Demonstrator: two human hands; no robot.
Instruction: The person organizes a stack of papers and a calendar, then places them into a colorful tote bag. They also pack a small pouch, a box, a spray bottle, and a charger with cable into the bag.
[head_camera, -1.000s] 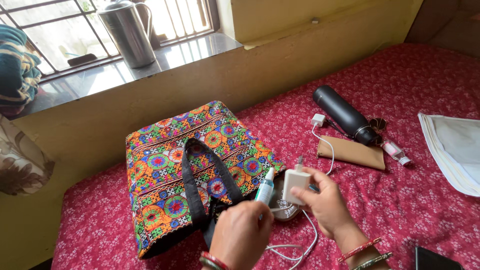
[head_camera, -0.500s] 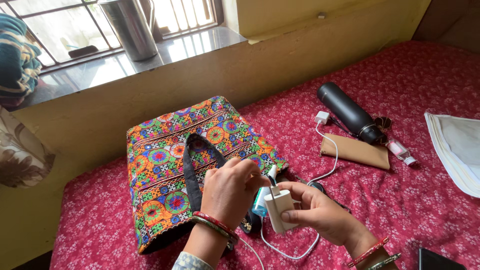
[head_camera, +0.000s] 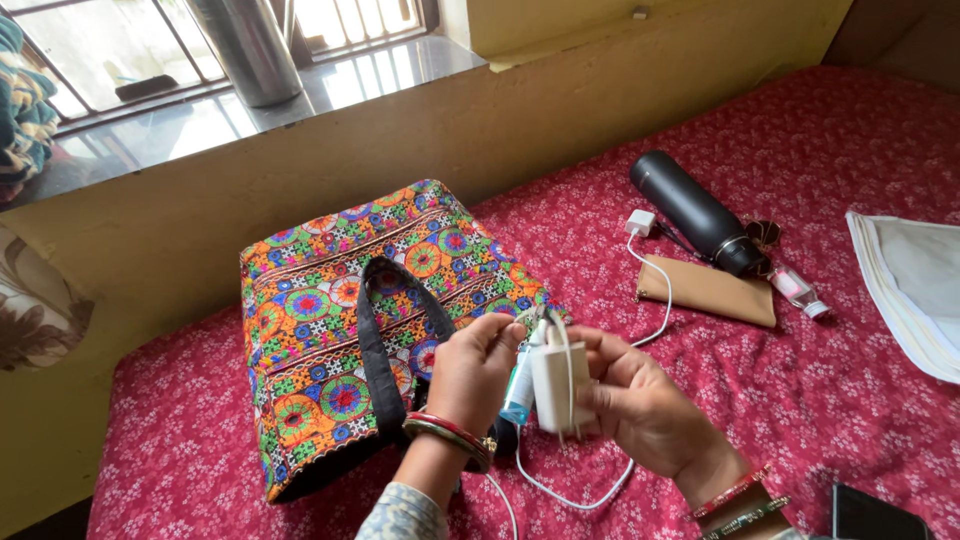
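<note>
White charger (head_camera: 560, 388) sits gripped in the right hand (head_camera: 640, 410), just in front of the bag (head_camera: 330, 320) on the bed (head_camera: 850, 400). The left hand (head_camera: 478, 372) is closed, pinching the cable (head_camera: 565, 345) over the charger, a small blue bottle (head_camera: 518, 392) against it. The bag's contents cannot be seen.

The white charger block (head_camera: 557, 388) I hold is a rounded rectangular adapter, standing roughly upright above the red floral bedspread just in front of the embroidered bag. Its white cable (head_camera: 590, 480) runs over the block's top and face, hangs in a loop below, and trails away across the bedspread. A small blue-and-white bottle (head_camera: 518, 388) sits tilted against the block's left side.
</note>
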